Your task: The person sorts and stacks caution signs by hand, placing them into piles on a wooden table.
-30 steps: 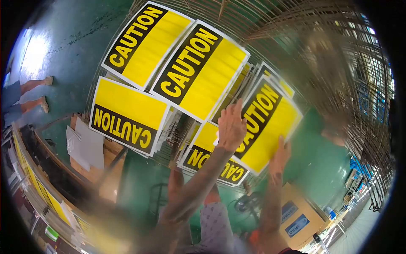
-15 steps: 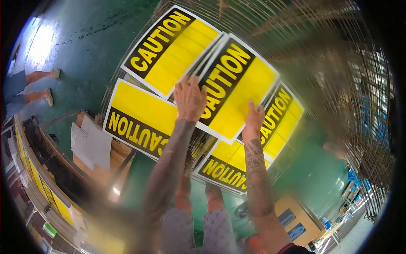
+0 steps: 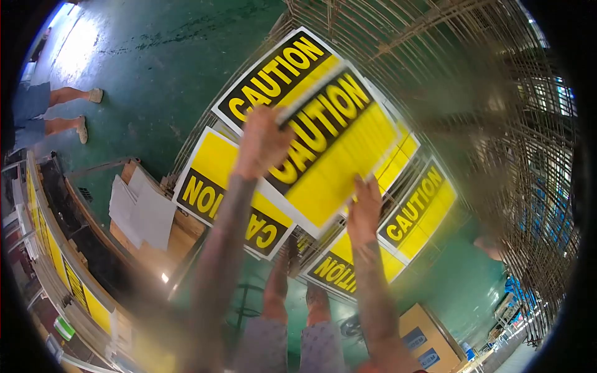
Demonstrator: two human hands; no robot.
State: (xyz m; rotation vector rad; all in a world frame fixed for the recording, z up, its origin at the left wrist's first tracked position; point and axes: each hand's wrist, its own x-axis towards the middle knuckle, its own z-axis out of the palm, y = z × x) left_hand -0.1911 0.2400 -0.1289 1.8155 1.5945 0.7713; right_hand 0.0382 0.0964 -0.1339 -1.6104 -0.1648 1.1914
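Lifting off the wire rack (image 3: 472, 93), the middle CAUTION sign (image 3: 329, 155) now rides up and leftward over its neighbour at frame centre, pinched by the left hand (image 3: 261, 140) at its upper edge, right hand (image 3: 365, 208) gripping the lower edge, so it reads as being gathered.

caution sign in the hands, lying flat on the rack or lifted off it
Lifted. The sign is tilted, its blurred top edge raised over the signs beneath, gripped by the left hand and right hand.
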